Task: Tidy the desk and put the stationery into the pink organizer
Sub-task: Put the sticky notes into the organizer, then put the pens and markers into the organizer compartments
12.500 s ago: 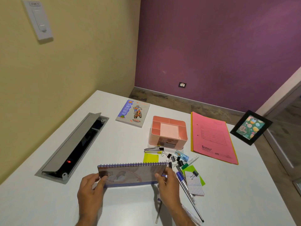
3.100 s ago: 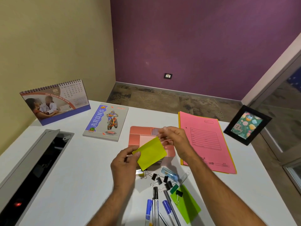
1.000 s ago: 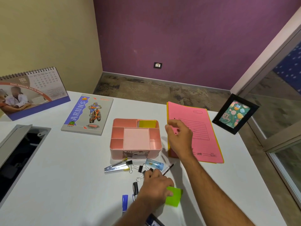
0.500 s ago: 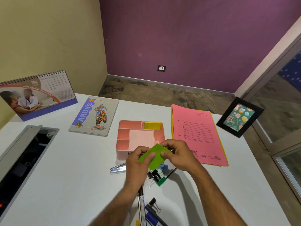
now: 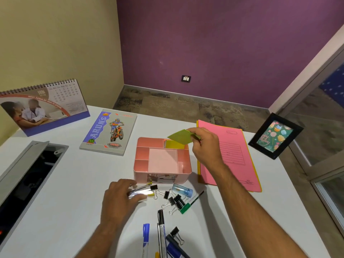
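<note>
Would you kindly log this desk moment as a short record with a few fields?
right hand: pinches green sticky pad above the back of the pink organizer
left hand: on the desk, fingers at the metal stapler
organizer contents: yellow sticky pad in back compartment
loose items: binder clips, green pen, markers

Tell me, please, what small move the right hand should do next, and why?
Probably lower the green sticky pad into the pink organizer's back compartment: the right hand pinches it just above the yellow pad already there.
</note>
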